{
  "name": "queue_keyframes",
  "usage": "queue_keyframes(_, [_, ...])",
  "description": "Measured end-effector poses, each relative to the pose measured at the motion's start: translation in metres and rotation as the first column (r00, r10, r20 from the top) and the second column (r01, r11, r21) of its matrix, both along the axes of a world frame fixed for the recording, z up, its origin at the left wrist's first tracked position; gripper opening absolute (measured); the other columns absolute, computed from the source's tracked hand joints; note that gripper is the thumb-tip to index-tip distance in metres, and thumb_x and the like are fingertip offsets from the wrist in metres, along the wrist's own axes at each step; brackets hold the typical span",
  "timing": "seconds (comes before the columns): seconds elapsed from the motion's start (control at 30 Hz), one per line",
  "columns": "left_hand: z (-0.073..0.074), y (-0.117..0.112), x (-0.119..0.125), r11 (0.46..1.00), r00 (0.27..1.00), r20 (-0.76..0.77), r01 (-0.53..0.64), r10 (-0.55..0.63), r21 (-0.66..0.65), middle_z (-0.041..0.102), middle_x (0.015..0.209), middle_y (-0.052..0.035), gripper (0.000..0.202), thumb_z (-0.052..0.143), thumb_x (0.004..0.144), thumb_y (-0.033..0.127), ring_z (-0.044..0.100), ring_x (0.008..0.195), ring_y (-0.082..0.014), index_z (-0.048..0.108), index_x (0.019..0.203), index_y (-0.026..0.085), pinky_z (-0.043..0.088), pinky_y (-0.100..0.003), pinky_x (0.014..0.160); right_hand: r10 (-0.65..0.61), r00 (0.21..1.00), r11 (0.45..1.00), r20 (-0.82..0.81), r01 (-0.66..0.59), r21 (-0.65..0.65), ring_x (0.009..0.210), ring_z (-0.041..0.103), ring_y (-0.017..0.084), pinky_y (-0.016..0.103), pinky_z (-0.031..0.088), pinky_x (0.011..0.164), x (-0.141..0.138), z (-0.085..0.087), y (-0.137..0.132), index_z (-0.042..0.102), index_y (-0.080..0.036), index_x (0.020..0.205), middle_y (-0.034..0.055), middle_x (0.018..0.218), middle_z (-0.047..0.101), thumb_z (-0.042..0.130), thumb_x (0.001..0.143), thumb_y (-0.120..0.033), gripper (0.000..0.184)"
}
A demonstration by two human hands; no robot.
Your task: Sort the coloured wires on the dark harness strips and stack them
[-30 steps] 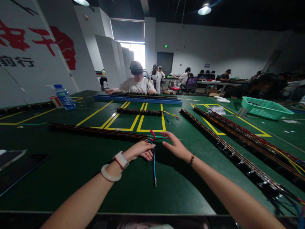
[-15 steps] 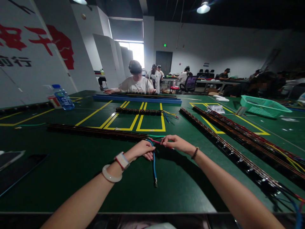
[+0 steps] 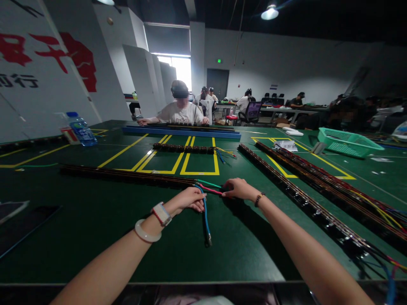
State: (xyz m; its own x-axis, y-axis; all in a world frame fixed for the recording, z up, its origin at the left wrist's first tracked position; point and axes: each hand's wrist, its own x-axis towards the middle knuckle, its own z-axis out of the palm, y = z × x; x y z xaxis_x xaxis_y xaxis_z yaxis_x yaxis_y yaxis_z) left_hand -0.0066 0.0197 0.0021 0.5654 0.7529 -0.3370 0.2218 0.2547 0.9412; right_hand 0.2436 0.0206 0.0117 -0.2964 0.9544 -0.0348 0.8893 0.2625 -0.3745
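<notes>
A long dark bar assembly with copper-coloured strips (image 3: pixel 127 175) lies across the green table in front of me. From its right end come a blue cable (image 3: pixel 207 222), a red cable (image 3: pixel 211 190) and a green cable (image 3: pixel 210 183). My left hand (image 3: pixel 192 199) is closed on the blue cable near that end; the cable's metal-tipped end hangs toward me. My right hand (image 3: pixel 238 189) pinches the red cable farther right, with its fingers covering that cable's tip. The green cable's end also runs behind the right fingers, and I cannot tell if it is held.
Dark bar assemblies (image 3: pixel 302 201) lie along the right, and a shorter one (image 3: pixel 184 148) sits beyond my hands. A green basket (image 3: pixel 349 144) stands at the back right, a water bottle (image 3: pixel 82 130) at the back left. A co-worker (image 3: pixel 181 110) sits opposite. A dark flat panel (image 3: pixel 28 228) lies left.
My right hand has slid rightward along the red cable to its end, baring more of it. My left hand stays at the blue cable, almost unmoved.
</notes>
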Motion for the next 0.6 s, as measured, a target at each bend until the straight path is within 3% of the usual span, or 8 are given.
queue_keyframes(0.1, [0.0,-0.003,0.002,0.999,0.998,0.058,-0.034,0.037,-0.04,0.065,0.06,-0.0064,0.031,0.067,0.076,0.039,0.066,0.058,-0.0142,0.053,0.072,0.011,0.052,-0.023,0.059,0.019,0.998,0.989,-0.053,-0.026,-0.143,0.063,0.055,0.014,0.023,0.035,0.054,-0.003,0.003,-0.003,0.069,-0.018,0.086,0.0032,0.076,0.066,0.064,0.072,-0.057,0.042])
queue_keyframes(0.2, [0.001,-0.007,0.004,0.992,0.985,0.144,-0.082,0.095,-0.094,0.067,0.067,-0.0077,0.025,0.067,0.078,0.032,0.067,0.064,-0.0143,0.054,0.077,0.011,0.054,-0.027,0.069,0.078,0.996,0.975,-0.043,-0.085,-0.205,0.052,0.046,0.011,0.024,0.029,0.049,-0.006,0.004,-0.006,0.068,-0.016,0.072,-0.0004,0.06,0.059,0.059,0.074,-0.059,0.043])
queue_keyframes(0.33, [0.004,-0.012,0.008,0.982,0.961,0.248,-0.076,0.118,-0.17,0.067,0.074,-0.0099,0.015,0.062,0.082,0.022,0.069,0.073,-0.0173,0.054,0.085,0.011,0.053,-0.034,0.08,0.122,0.986,0.964,-0.115,-0.146,-0.224,0.049,0.04,0.009,0.023,0.027,0.047,-0.013,0.006,-0.015,0.065,-0.015,0.068,-0.003,0.054,0.051,0.055,0.077,-0.055,0.042])
queue_keyframes(0.47, [0.003,-0.015,0.013,0.971,0.941,0.303,-0.084,0.152,-0.225,0.068,0.077,-0.0115,0.009,0.052,0.088,0.018,0.069,0.077,-0.018,0.051,0.093,0.01,0.053,-0.031,0.082,0.103,0.971,0.957,-0.217,-0.157,-0.245,0.052,0.043,0.009,0.021,0.029,0.048,-0.019,0.009,-0.03,0.064,-0.014,0.07,-0.0025,0.06,0.055,0.054,0.079,-0.048,0.036])
queue_keyframes(0.6, [-0.001,-0.015,0.015,0.957,0.922,0.329,-0.119,0.206,-0.265,0.068,0.08,-0.012,0.009,0.053,0.088,0.018,0.069,0.076,-0.0174,0.05,0.092,0.011,0.053,-0.03,0.082,0.078,0.975,0.968,-0.208,-0.124,-0.22,0.05,0.042,0.009,0.02,0.026,0.044,-0.029,0.009,-0.042,0.062,-0.015,0.067,-0.0027,0.056,0.054,0.056,0.077,-0.05,0.037])
